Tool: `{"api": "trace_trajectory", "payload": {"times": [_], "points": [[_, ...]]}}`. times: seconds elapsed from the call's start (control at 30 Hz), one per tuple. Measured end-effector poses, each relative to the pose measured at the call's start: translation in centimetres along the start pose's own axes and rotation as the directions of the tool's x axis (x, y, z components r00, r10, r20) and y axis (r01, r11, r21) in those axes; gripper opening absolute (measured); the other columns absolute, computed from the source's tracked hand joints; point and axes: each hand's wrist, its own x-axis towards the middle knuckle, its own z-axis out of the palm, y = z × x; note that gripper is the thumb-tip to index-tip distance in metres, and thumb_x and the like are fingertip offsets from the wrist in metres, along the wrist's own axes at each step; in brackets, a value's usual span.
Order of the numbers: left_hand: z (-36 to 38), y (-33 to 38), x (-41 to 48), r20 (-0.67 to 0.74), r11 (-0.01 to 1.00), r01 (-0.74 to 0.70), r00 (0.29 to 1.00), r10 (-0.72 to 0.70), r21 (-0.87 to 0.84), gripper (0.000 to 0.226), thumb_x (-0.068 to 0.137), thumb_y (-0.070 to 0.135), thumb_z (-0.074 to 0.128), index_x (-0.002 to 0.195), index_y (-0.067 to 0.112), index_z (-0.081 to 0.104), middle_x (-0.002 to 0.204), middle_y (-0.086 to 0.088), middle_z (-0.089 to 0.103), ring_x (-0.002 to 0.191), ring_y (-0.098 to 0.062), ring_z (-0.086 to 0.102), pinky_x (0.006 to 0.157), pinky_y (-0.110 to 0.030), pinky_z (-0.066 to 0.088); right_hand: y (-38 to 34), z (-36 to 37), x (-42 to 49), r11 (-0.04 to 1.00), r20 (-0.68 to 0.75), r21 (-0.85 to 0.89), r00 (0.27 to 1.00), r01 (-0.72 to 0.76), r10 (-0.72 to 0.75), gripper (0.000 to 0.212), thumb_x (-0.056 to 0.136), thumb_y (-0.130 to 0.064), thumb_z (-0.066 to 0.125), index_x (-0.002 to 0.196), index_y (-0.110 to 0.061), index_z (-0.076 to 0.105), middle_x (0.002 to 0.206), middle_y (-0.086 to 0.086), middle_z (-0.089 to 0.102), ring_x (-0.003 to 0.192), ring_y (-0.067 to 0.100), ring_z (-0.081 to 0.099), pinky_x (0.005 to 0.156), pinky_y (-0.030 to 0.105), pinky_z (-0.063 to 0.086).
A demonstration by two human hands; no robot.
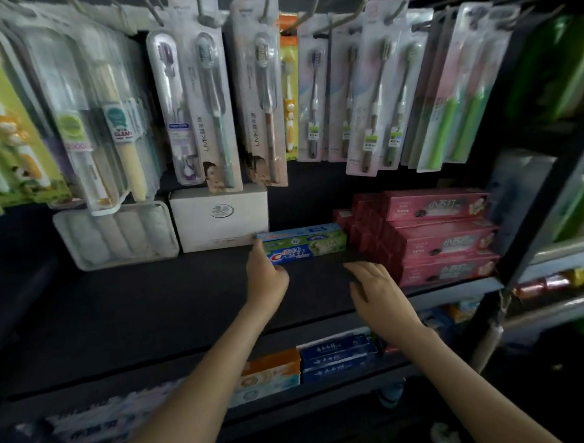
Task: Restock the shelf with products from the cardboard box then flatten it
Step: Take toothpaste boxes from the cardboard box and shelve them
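Two hands are up at the dark shelf board, so we're mid-restock. Our left hand sits against the left end of the blue and green Crest toothpaste carton, lying flat at the centre of the frame just beside the stack of pink toothpaste cartons; can't tell if it's gripping or only nudging. Our right hand, right of centre, is loose with fingers spread, holding nothing. Next move, we reckon: square that carton against the pink ones, then fetch more stock. No sign of the cardboard box, so flattening looks a way off.
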Motion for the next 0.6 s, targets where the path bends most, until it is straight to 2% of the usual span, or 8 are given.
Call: {"api": "trace_trajectory", "payload": {"times": [0.03, 0.07, 0.17, 0.27, 0.37, 0.47, 0.6], "points": [[1.1, 0.7, -2.1, -0.020, 0.997, -0.072, 0.997, 0.073, 0.024, 0.053, 0.090, -0.002, 0.052, 0.139, 0.010, 0.036, 0.132, -0.004, 0.047, 0.124, -0.016, 0.046, 0.101, -0.026, 0.040, 0.2, -0.4, -1.8, 1.000, -0.031, 0.012, 0.999, -0.014, 0.015, 0.041, 0.097, -0.012, 0.044, 0.137, -0.010, 0.046, 0.134, 0.002, 0.050, 0.123, 0.018, 0.039, 0.102, 0.025, 0.033], [2.6, 1.3, -4.4, 0.022, 0.989, -0.145, 0.989, 0.144, 0.036, 0.049, 0.092, 0.003, 0.051, 0.139, 0.010, 0.038, 0.133, -0.002, 0.046, 0.124, -0.013, 0.045, 0.103, -0.027, 0.039, 0.6, -0.9, -3.8, 0.999, -0.056, 0.014, 0.998, -0.036, 0.036, 0.038, 0.096, -0.012, 0.045, 0.134, -0.010, 0.049, 0.129, 0.001, 0.053, 0.119, 0.018, 0.042, 0.099, 0.026, 0.035], [7.4, 2.5, -12.2, 0.326, 0.942, -0.335, 0.889, 0.322, -0.015, 0.039, 0.094, 0.010, 0.051, 0.133, 0.013, 0.045, 0.127, 0.001, 0.051, 0.115, -0.009, 0.050, 0.097, -0.026, 0.043, 2.4, -2.2, -10.3, 0.992, -0.090, -0.014, 0.988, -0.126, 0.124, 0.033, 0.091, -0.017, 0.045, 0.121, -0.009, 0.058, 0.111, 0.003, 0.059, 0.104, 0.021, 0.050, 0.089, 0.031, 0.043], [12.2, 2.5, -18.5, 0.592, 0.920, -0.390, 0.735, 0.330, -0.028, 0.034, 0.094, 0.014, 0.052, 0.128, 0.016, 0.048, 0.122, 0.003, 0.054, 0.104, -0.004, 0.052, 0.086, -0.014, 0.039, 5.6, -3.5, -17.6, 0.961, -0.074, -0.025, 0.959, -0.277, 0.275, 0.031, 0.082, -0.018, 0.050, 0.108, -0.006, 0.062, 0.098, 0.008, 0.062, 0.094, 0.027, 0.055, 0.084, 0.030, 0.041], [17.3, 2.4, -23.5, 0.785, 0.932, -0.362, 0.573, 0.235, -0.014, 0.033, 0.096, 0.020, 0.052, 0.128, 0.021, 0.047, 0.124, 0.007, 0.051, 0.103, -0.002, 0.050, 0.087, -0.016, 0.041, 10.0, -5.2, -25.6, 0.888, -0.076, -0.073, 0.890, -0.455, 0.450, 0.029, 0.086, -0.018, 0.056, 0.113, -0.010, 0.060, 0.104, 0.006, 0.061, 0.101, 0.025, 0.053, 0.089, 0.027, 0.039], [22.8, 2.4, -28.9, 0.916, 0.931, -0.365, 0.376, 0.143, 0.004, 0.039, 0.095, 0.028, 0.055, 0.132, 0.023, 0.043, 0.127, 0.010, 0.046, 0.110, -0.004, 0.049, 0.093, -0.025, 0.046, 14.5, -6.3, -34.4, 0.742, -0.096, -0.049, 0.743, -0.668, 0.662, 0.031, 0.093, -0.023, 0.052, 0.123, -0.013, 0.055, 0.115, 0.001, 0.057, 0.113, 0.018, 0.046, 0.095, 0.026, 0.037], [30.6, 1.2, -38.1, 0.979, 0.909, -0.417, 0.191, 0.074, 0.013, 0.046, 0.092, 0.033, 0.057, 0.134, 0.024, 0.042, 0.128, 0.010, 0.045, 0.112, -0.003, 0.047, 0.096, -0.029, 0.046, 19.4, -5.7, -48.2, 0.459, -0.037, 0.038, 0.458, -0.887, 0.888, 0.032, 0.096, -0.019, 0.047, 0.126, -0.010, 0.052, 0.118, 0.006, 0.054, 0.117, 0.021, 0.045, 0.098, 0.029, 0.036]]}}
